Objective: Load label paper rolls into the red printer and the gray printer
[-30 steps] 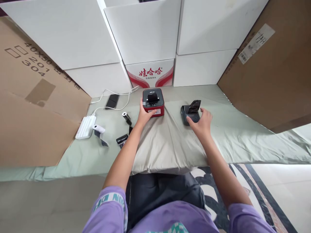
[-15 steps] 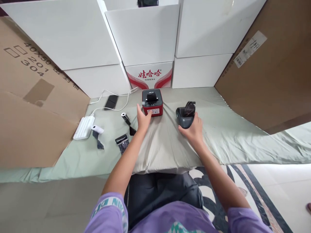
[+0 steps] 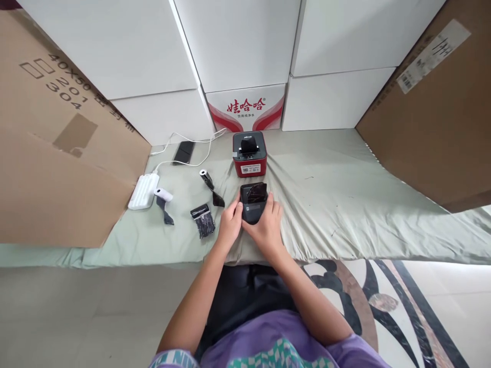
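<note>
Between my two hands is a small black portable printer (image 3: 253, 208) with a strip of dark paper (image 3: 257, 192) curling out of its top. My left hand (image 3: 231, 221) is closed against its left side, and my right hand (image 3: 267, 225) grips its right side and near edge. Just behind it stands a red and black desktop printer (image 3: 249, 154) with dark paper in its top slot. To the left lie a partly unrolled black paper roll (image 3: 207, 179) and a dark roll with a crumpled strip (image 3: 203, 221).
A white power bank (image 3: 144, 191) with a white cable sits at the left, near a small white roll (image 3: 163, 194) with a dark tail. A black phone (image 3: 183, 153) lies farther back. White boxes (image 3: 245, 110) line the back; brown cartons (image 3: 69, 153) flank both sides of the cloth-covered surface.
The black portable printer has moved left, in front of the red printer, with my right hand. My left hand has left the red printer and come to the portable printer's left side.
</note>
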